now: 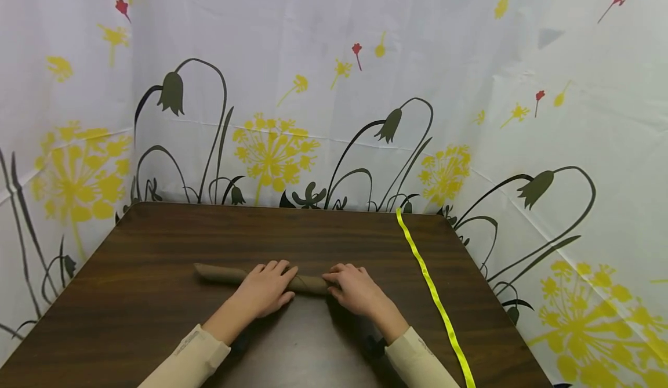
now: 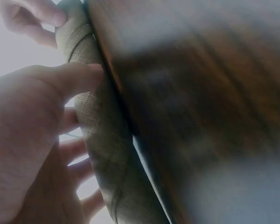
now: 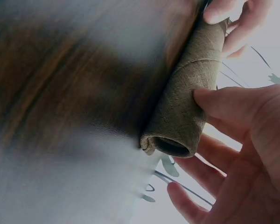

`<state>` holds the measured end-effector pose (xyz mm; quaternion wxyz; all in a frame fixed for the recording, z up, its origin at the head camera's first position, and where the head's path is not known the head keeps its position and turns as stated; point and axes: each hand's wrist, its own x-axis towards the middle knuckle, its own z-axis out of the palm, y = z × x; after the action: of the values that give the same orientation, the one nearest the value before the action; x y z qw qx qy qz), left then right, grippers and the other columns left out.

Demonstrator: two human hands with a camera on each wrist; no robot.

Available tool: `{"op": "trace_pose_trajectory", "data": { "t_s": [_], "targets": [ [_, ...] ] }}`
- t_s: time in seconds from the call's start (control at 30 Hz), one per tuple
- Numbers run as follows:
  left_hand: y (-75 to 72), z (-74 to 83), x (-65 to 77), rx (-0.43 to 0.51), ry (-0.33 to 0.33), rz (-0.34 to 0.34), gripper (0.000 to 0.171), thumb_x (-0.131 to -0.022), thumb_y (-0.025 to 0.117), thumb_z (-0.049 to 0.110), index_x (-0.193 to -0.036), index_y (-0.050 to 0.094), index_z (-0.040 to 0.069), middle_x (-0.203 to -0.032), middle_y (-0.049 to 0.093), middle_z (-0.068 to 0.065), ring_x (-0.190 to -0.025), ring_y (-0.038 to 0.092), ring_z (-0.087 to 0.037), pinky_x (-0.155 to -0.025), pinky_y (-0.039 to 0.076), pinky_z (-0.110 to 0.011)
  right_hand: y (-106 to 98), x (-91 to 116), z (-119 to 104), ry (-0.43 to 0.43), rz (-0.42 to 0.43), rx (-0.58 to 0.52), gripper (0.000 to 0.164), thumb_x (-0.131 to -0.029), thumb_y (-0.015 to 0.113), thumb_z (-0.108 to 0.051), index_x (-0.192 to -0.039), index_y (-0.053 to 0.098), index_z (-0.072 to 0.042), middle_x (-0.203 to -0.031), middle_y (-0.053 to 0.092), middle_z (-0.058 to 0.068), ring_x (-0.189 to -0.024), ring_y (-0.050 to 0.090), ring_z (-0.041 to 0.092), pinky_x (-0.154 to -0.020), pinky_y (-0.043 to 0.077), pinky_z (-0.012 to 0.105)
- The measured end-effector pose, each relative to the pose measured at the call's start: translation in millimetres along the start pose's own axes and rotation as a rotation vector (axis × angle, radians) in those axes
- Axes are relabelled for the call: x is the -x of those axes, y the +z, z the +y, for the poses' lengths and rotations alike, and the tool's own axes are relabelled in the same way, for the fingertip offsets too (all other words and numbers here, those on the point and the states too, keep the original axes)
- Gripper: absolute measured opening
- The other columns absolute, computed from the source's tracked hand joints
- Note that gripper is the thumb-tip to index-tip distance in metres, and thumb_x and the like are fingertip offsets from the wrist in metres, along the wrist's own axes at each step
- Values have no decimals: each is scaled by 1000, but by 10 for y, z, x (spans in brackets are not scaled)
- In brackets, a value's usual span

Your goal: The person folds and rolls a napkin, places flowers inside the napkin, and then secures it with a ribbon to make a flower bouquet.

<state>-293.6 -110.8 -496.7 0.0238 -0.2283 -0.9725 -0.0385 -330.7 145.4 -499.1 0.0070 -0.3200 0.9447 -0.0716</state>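
Note:
A long brown cardboard tube [image 1: 221, 274] lies crosswise on the dark wooden table, its spiral seams showing in both wrist views. My left hand [image 1: 266, 289] holds it around the middle, with the thumb on the near side and fingers behind. At the tube's right end, my right hand [image 1: 359, 291] grips it between thumb and fingers. In the right wrist view, the open end of the tube [image 3: 186, 102] shows a crumpled, torn edge. The left wrist view shows the left thumb pressed against the tube [image 2: 114, 158], with part of the right hand farther along.
A narrow bright yellow strip [image 1: 432, 289] runs front to back along the right side of the wooden table [image 1: 172, 318]. Behind and beside the table hangs a white curtain [image 1: 292, 28] printed with flowers.

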Motion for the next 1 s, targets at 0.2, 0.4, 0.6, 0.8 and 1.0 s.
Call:
{"op": "trace_pose_trajectory", "data": {
  "t_s": [0.2, 0.4, 0.6, 0.8, 1.0],
  "targets": [
    [-58, -88, 222, 21, -10, 61, 56, -104, 73, 37, -153, 57, 14, -154, 54, -18, -138, 56, -40, -111, 48, -61, 9, -21, -14, 26, -43, -81, 39, -111, 60, -22, -149, 66, -15, -147, 67, 6, -135, 64, 31, -107, 51, 59],
    [-121, -203, 420, 23, -53, 111, 52, -104, 74, 35, -149, 60, 16, -150, 54, -16, -135, 56, -39, -108, 49, -60, 10, -39, 25, 36, -66, -131, 40, -112, 58, -21, -151, 63, -12, -148, 66, 9, -136, 64, 32, -109, 50, 61],
    [-161, -285, 538, 7, -101, 140, 44, -102, 76, 33, -140, 64, 13, -129, 62, -11, -118, 62, -33, -94, 55, -53, 31, -107, 99, 47, -90, -233, 41, -113, 54, -19, -153, 61, -8, -149, 64, 12, -137, 63, 34, -111, 48, 63],
    [-154, -346, 514, 88, -154, 52, 42, -104, 73, 33, -137, 60, 11, -127, 72, -11, -117, 71, -36, -97, 55, -61, 27, -137, 133, 57, -97, -267, 41, -113, 53, -18, -150, 63, -6, -144, 64, 14, -133, 61, 37, -109, 49, 60],
    [-144, -485, 412, 148, -196, -2, 59, -106, 69, 33, -155, 48, 9, -139, 69, -19, -124, 68, -42, -101, 53, -65, 21, -148, 147, 30, -75, -271, 38, -112, 55, -18, -147, 67, -8, -136, 66, 11, -125, 63, 32, -103, 51, 57]
  ]
}}
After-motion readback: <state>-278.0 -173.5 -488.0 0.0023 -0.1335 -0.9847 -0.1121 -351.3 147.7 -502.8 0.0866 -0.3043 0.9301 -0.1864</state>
